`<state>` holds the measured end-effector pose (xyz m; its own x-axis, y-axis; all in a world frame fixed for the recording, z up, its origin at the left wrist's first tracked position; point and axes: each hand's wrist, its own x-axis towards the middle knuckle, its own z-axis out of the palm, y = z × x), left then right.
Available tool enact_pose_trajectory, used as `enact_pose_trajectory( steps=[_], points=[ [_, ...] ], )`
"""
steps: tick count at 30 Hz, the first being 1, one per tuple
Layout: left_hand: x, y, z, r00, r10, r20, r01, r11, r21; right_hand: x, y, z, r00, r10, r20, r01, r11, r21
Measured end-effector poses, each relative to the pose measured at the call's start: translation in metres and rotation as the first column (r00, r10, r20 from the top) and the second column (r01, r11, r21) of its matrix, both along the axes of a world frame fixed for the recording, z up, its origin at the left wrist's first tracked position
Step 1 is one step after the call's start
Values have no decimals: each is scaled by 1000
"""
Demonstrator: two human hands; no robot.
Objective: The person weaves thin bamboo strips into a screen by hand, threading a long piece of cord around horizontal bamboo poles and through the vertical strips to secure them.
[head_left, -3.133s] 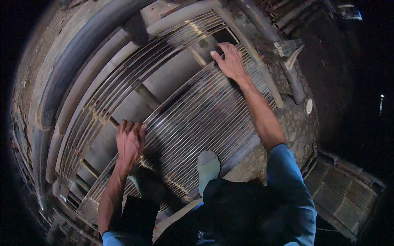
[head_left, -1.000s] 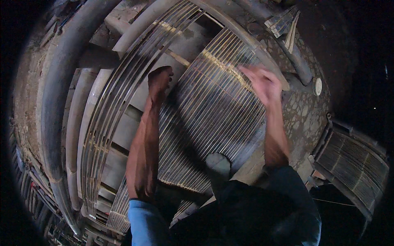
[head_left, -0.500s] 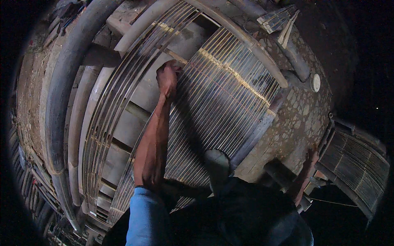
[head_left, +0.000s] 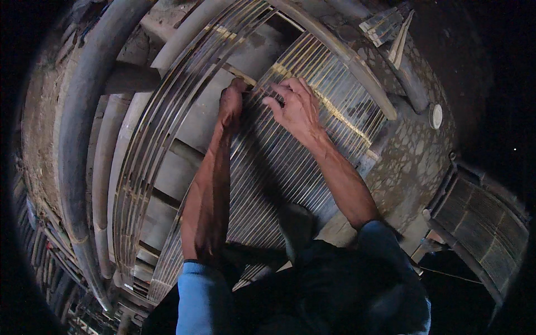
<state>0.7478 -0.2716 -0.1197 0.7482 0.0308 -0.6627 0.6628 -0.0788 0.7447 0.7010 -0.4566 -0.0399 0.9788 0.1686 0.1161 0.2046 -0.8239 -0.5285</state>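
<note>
A panel of thin bamboo slats (head_left: pixel 273 167), laid side by side, spans the middle below me. My left hand (head_left: pixel 231 101) is closed at the panel's left edge, its fingers curled down. Whatever they pinch is too hidden to name. Just to its right, my right hand (head_left: pixel 298 111) hovers over or touches the slats, thumb and fingers apart; no held thing shows. A pale cross strip (head_left: pixel 340 117) runs over the slats beyond it. Left of the gap, another group of loose-spaced slats (head_left: pixel 146 162) curves alongside. Grey ground and crossbars (head_left: pixel 187 151) show through the gap.
Thick bamboo poles (head_left: pixel 78 145) line the left. A curved rail (head_left: pixel 349 61) bounds the panel's far right side. A small slatted piece (head_left: pixel 385 28) rests at the upper right, above a round pale disc (head_left: pixel 436 116). A slatted bamboo frame (head_left: pixel 480 215) stands at right.
My right hand has come up from the lower right and now lies over the slats beside my left hand. The left hand has stayed near the same spot, its fingers curled.
</note>
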Motion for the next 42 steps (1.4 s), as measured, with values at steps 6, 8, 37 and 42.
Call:
enact_pose_trajectory(
  steps=[6,8,37,42],
  points=[
    [-3,1,-10,990,-8,138,12,999,-32,-2,12,-16,990,37,135,-13,985,-173],
    [-1,-10,3,999,-49,-17,50,998,30,-1,5,-21,978,29,206,30,960,-277],
    [0,-14,15,982,-187,-22,186,940,286,28,-8,9,918,66,-390,332,407,851],
    [-1,-17,39,991,-114,-75,131,944,302,50,-2,7,847,422,-322,480,-350,805]
  ],
)
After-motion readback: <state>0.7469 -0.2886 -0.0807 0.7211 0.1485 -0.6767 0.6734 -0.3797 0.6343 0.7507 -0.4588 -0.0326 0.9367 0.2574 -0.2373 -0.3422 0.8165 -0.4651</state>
